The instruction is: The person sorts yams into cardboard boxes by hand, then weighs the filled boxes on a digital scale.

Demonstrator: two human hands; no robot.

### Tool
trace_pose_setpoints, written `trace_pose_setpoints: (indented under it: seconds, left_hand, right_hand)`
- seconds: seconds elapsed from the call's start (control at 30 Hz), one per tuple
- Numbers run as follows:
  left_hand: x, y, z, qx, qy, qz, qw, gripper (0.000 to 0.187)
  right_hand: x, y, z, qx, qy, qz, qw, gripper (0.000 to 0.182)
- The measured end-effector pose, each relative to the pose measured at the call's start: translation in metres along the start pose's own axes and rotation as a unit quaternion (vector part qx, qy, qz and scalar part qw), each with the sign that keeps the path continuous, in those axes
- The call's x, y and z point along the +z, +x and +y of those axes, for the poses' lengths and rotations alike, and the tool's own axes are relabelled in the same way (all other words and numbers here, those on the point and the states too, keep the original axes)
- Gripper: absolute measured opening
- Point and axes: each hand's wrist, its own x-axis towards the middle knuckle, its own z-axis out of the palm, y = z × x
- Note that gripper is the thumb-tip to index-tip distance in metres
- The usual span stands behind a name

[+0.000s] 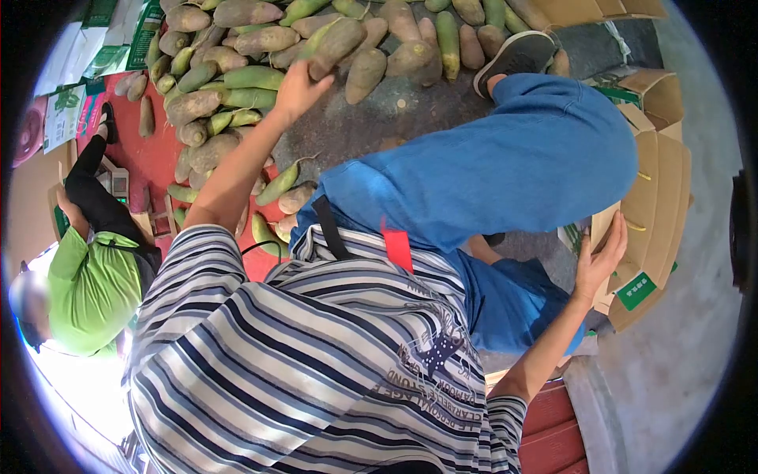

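At the upper middle, my left hand (300, 91) reaches to the edge of a large pile of green and brown radishes (253, 77). Its fingers are curled round the lower end of a brown radish (338, 46). Another thick brown radish (365, 76) lies just right of it on the dark ground sheet. Far to the right, my right hand (602, 257) has its fingers on the flap of an open cardboard box (659, 182), which has a green label. The thumb is on the near side of the flap.
A person in a green top (95, 288) sits at the left beside a cardboard box. A red mat (150, 158) lies under part of the pile. More open boxes (655, 95) stand at the upper right, near my shoe (517, 59). Green printed cartons (118, 47) are at the upper left.
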Motion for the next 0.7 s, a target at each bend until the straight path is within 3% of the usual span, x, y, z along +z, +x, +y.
trace_pose_setpoints:
  seconds: [0.1,0.23,0.33,0.47,0.53,0.6,0.7]
  left_hand:
    - [0.03,-0.057,-0.082,-0.086,0.069,-0.214,0.971,0.069]
    - [0.089,-0.164,-0.219,-0.013,0.128,-0.371,0.92,0.067]
    - [0.072,-0.185,-0.163,-0.183,0.226,-0.317,0.903,0.061]
    - [0.073,-0.177,-0.164,-0.167,0.194,-0.294,0.921,0.056]
    - [0.044,-0.154,-0.129,-0.158,0.143,-0.28,0.936,0.056]
    - [0.036,-0.118,-0.118,-0.118,0.078,-0.248,0.959,0.056]
    - [0.01,-0.05,-0.054,-0.09,-0.095,-0.171,0.977,0.056]
  right_hand:
    - [0.0,-0.002,-0.002,0.004,0.0,0.003,1.0,0.067]
    - [-0.002,0.0,-0.005,0.008,-0.004,-0.006,1.0,0.063]
    - [-0.002,0.002,-0.005,0.007,0.0,-0.006,1.0,0.061]
    - [-0.001,0.001,0.0,0.012,-0.014,-0.003,1.0,0.067]
    - [-0.002,0.0,-0.003,0.012,-0.013,-0.003,1.0,0.067]
    - [-0.001,0.001,-0.003,0.004,-0.005,-0.003,1.0,0.067]
    - [0.0,0.001,0.002,0.001,-0.001,0.001,1.0,0.066]
